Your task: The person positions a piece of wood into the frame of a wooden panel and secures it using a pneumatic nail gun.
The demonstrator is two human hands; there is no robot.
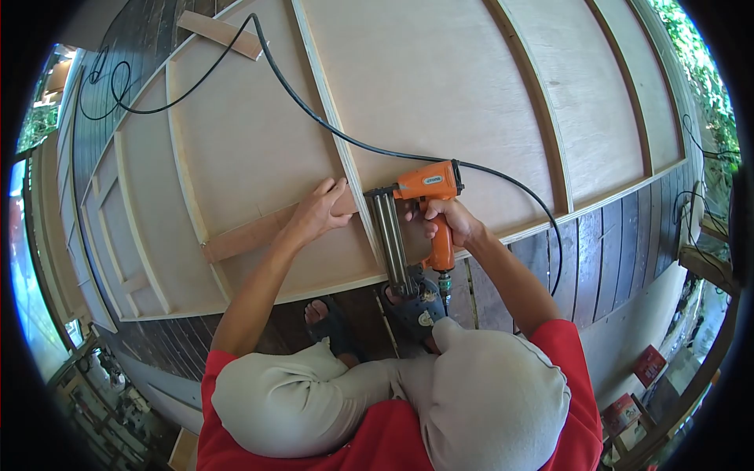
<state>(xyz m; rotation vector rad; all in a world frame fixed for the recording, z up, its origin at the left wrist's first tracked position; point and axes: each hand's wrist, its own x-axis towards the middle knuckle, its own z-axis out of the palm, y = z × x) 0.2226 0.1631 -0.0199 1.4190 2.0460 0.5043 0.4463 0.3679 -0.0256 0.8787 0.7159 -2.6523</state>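
On the plywood panel, the right hand grips a nail gun just right of the pale strip, the left hand clamping a board left of it, apparently for nailing, which calls for steadiness, though nose contact is unclear.

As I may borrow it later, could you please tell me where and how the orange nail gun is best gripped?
The nail gun is probably best gripped round its handle, coming from the right, as the right hand does: the handle projects toward the person, while the metal magazine flanks it on the left.
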